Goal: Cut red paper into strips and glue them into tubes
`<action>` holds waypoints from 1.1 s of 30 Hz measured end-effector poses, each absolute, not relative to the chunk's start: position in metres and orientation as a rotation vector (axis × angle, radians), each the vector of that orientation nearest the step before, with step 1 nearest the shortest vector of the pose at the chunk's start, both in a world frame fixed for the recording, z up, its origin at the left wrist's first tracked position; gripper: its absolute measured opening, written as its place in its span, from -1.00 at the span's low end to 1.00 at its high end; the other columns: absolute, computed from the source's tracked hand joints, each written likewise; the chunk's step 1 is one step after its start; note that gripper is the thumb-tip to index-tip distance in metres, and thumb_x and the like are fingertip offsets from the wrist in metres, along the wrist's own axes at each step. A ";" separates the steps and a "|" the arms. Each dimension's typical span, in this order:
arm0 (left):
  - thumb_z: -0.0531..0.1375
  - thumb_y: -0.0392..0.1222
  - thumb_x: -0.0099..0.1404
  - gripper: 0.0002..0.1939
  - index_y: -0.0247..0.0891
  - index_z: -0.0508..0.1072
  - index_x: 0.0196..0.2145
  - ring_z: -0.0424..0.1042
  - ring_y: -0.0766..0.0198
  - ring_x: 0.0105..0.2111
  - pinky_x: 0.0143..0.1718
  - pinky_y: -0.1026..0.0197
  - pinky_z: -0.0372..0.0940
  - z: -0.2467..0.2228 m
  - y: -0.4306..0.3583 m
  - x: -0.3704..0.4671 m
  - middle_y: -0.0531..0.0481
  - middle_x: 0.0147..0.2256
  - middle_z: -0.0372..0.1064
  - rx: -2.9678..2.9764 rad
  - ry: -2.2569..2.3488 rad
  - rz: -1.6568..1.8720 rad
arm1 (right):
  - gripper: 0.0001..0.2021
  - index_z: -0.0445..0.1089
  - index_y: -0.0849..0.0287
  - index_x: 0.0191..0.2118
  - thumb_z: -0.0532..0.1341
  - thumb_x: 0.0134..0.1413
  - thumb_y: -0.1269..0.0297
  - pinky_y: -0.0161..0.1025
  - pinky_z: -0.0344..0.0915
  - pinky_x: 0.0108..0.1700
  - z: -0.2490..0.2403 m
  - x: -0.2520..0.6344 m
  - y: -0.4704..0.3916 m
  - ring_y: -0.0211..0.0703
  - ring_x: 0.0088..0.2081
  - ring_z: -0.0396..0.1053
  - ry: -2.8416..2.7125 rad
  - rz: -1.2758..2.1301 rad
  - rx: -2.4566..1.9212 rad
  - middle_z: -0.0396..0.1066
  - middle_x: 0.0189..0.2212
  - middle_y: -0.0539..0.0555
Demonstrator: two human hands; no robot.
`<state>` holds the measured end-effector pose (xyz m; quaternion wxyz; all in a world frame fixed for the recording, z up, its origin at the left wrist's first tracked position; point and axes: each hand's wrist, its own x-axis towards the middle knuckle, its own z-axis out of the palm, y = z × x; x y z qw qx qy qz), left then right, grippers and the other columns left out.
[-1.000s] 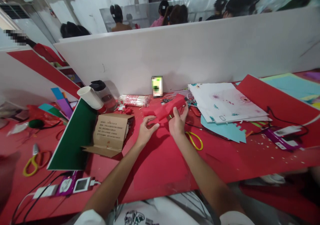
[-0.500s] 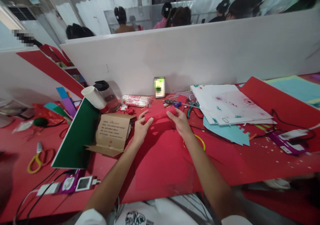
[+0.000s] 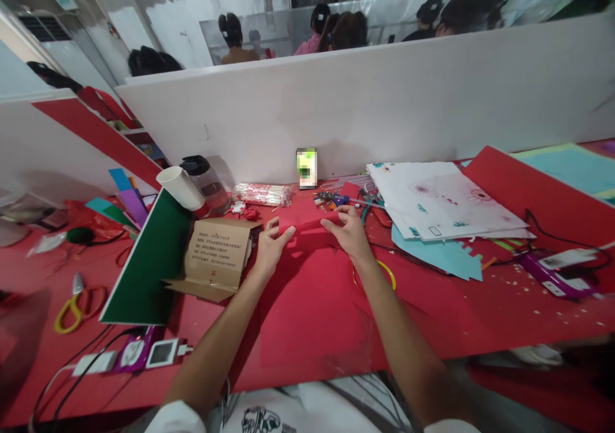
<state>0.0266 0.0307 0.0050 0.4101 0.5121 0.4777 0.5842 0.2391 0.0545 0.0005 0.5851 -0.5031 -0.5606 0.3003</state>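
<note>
A folded piece of red paper [image 3: 310,222] is held up between both hands above the red table. My left hand [image 3: 270,246] pinches its left end, thumb in front and fingers behind. At the right end, my right hand [image 3: 350,233] grips it between thumb and fingers. Beneath them, a larger red sheet [image 3: 314,324] lies flat on the table. A yellow ring [image 3: 390,274] rests by my right forearm. To the left of my left hand is an open cardboard box [image 3: 214,257].
A phone [image 3: 306,168] stands against the white partition [image 3: 336,106]. Left are a green board [image 3: 144,263], scissors [image 3: 72,305], a bottle [image 3: 206,183] and cables. Pliers [image 3: 331,198], decorated white sheets [image 3: 442,199] and a purple power strip [image 3: 552,276] are right. People sit beyond the partition.
The fingers of my right hand have shifted slightly up and outward along the right end of the red paper. My left hand has barely moved.
</note>
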 end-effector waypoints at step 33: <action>0.43 0.18 0.09 -0.55 -0.29 0.52 -0.52 0.15 0.42 -0.66 -0.58 0.30 0.01 0.031 0.024 0.010 0.00 -0.63 0.43 1.421 1.084 1.070 | -0.70 0.58 0.14 -0.36 0.52 -0.15 0.05 -0.06 0.46 -0.21 0.020 0.219 0.035 0.00 -0.34 0.52 -1.340 0.923 -0.983 0.62 -0.38 0.11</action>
